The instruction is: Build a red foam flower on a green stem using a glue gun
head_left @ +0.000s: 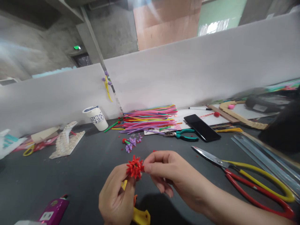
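Note:
My left hand (117, 197) is closed around a small red pipe-cleaner flower (135, 167), holding it up from below; a yellow piece (140, 215) shows under that hand. My right hand (164, 170) pinches the flower's right side with thumb and forefinger, its other fingers curled down. Both hands hover over the dark grey table (82, 175) near its front edge.
Large scissors with red and yellow handles (246, 181) lie at the right. Behind are green pliers (182, 134), a black phone (201, 127), a pile of coloured pipe cleaners (150, 120), purple bits (131, 143), a paper cup (96, 118). A purple lighter (52, 211) lies front left.

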Demonstrator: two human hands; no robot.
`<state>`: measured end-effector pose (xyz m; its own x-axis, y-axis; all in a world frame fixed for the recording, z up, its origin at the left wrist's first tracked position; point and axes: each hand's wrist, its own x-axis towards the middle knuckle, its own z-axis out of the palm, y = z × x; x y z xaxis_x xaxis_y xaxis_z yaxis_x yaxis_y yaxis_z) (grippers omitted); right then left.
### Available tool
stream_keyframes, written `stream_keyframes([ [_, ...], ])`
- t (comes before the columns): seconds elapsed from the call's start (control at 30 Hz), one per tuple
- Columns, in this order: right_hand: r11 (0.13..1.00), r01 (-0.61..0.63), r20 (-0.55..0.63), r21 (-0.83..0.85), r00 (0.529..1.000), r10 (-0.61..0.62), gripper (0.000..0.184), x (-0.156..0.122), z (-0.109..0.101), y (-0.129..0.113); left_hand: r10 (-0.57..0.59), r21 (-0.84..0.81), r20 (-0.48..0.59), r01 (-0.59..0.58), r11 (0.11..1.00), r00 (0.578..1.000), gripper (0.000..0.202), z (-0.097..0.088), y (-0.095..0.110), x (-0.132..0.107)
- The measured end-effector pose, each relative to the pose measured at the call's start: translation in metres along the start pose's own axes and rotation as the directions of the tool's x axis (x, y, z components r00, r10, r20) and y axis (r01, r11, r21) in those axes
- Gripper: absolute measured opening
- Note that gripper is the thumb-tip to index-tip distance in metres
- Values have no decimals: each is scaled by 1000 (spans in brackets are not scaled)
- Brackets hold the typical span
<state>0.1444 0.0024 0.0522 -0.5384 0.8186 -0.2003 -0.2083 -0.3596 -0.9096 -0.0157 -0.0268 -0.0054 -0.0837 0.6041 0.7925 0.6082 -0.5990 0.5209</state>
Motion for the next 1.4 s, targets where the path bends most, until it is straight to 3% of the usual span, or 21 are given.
stream_keyframes([
  [0.27, 1000, -15, -5, 2, 1000, 15, 14, 1, 2, 1, 39, -1, -2, -39, 999, 999, 17, 0, -5, -3],
  [0.57, 999, -16, -16, 28, 1000, 16, 23, 3, 1, 4, 164, 65, 2, -164, 984, 986, 25, -1, -8, -2],
  [0.83, 1000, -15, -19, 27, 1000, 16, 23, 2, 1, 6, 160, 72, -3, -159, 985, 987, 31, -2, -11, -5],
  [0.93, 1000, -16, -17, 24, 1000, 16, 24, 2, 2, 6, 104, 38, -24, -104, 994, 994, 32, -1, -4, -5],
  [1.03, 1000, -6, -11, 4, 1000, 6, 23, 3, 0, 4, -129, -71, -51, 125, 990, 990, 23, 2, 4, -2],
  [1.1, 999, 14, -10, -35, 1000, -15, 23, 5, -2, 3, -397, -198, -20, 385, 901, 918, 13, 5, 6, 2],
  [1.17, 991, 12, -21, -134, 1000, -15, 23, 8, -3, 5, -655, -370, 80, 633, 680, 751, 6, 8, 3, 8],
  [1.2, 972, 7, -19, -233, 1000, -12, 21, 10, -3, 9, -729, -455, 142, 698, 553, 670, 9, 8, 0, 12],
  [1.27, 854, 23, 10, -520, 1000, -21, 13, 13, -1, 21, -786, -567, 250, 743, 355, 566, 17, 9, -6, 19],
  [1.33, 529, 174, 122, -830, 984, -133, 10, 15, 4, 41, -799, -600, 329, 765, 235, 504, 22, 9, -10, 26],
  [1.4, 137, 319, 292, -938, 938, -185, 36, 19, 11, 66, -797, -618, 374, 769, 166, 473, 24, 7, -13, 30],
])
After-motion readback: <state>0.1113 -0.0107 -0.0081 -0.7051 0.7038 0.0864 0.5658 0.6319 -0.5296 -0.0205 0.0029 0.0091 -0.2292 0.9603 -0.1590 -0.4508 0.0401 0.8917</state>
